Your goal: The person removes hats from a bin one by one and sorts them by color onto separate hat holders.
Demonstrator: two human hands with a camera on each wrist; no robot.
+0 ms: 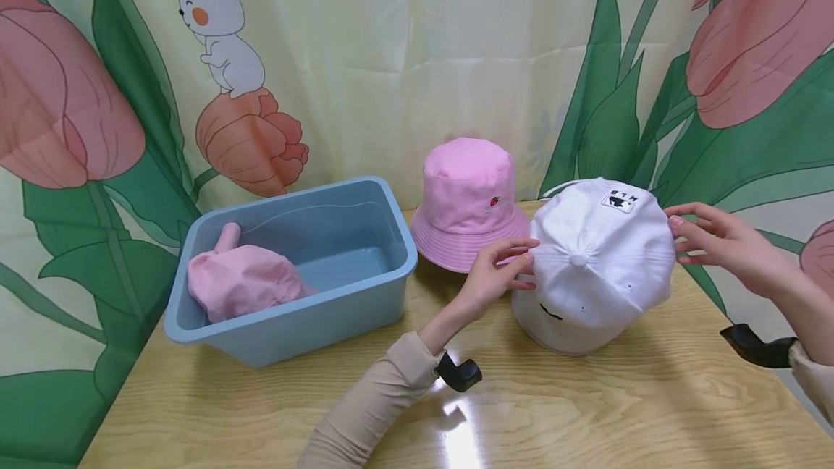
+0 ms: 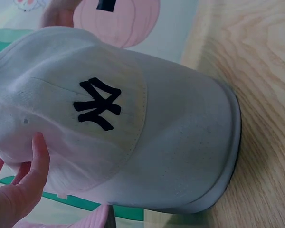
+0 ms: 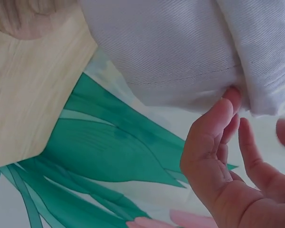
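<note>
A white baseball cap (image 1: 596,266) stands tipped forward on the wooden table (image 1: 586,411), its top button toward me and its brim down on the wood. My left hand (image 1: 503,268) touches the cap's left side with lightly spread fingers. My right hand (image 1: 713,241) reaches in from the right, with straight fingertips against the cap's right edge. The left wrist view shows the cap (image 2: 114,118) with a black embroidered logo and my left hand (image 2: 19,190) resting low on its crown. In the right wrist view my right hand (image 3: 228,156) brushes the cap's white fabric (image 3: 180,47).
A pink bucket hat (image 1: 465,201) stands just behind the white cap. To the left, a blue plastic tub (image 1: 365,288) holds a pink cap (image 1: 241,281). A flower-print curtain (image 1: 404,56) hangs close behind the table. The table's right corner (image 1: 717,310) lies under my right hand.
</note>
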